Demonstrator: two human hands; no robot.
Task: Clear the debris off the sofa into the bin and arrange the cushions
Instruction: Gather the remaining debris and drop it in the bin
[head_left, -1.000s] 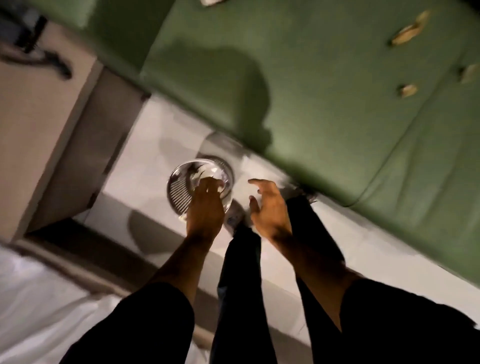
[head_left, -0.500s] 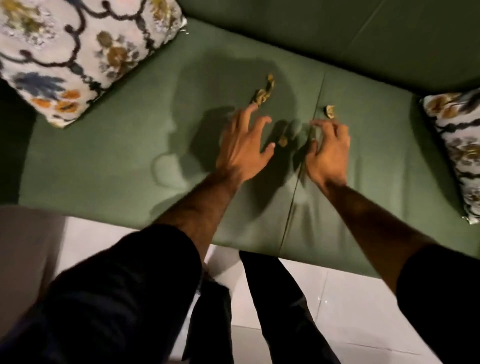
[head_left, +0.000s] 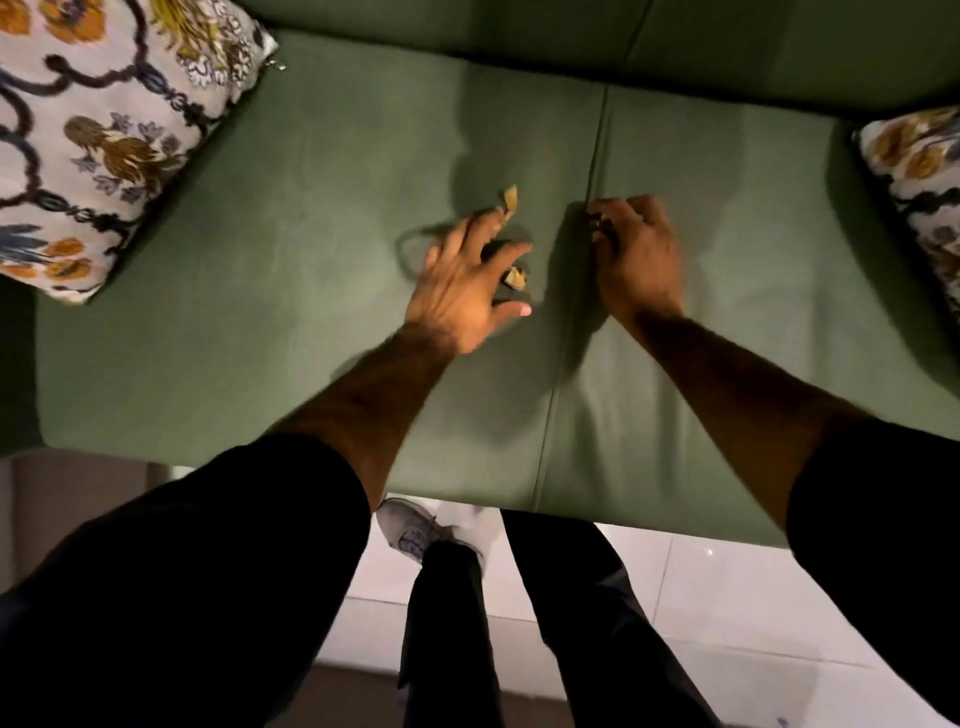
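Over the green sofa (head_left: 260, 312), seen from the head camera: right hand (head_left: 636, 249) now curled shut at the seat seam, where half a second ago it lay flat near a scrap; something small and dark glimpsed in its fingers, not identifiable. Left hand (head_left: 462, 280) spread open, palm down. Two tan, crumpled debris scraps: one (head_left: 510, 199) touching its fingertips, another (head_left: 517, 277) between thumb and forefinger. Floral cushions at far left (head_left: 104, 130) and far right (head_left: 919, 197).

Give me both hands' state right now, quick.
Left hand: open, fingers spread over two tan crumpled scraps on the green sofa seat.
Right hand: fingers curled shut; what it holds cannot be told.
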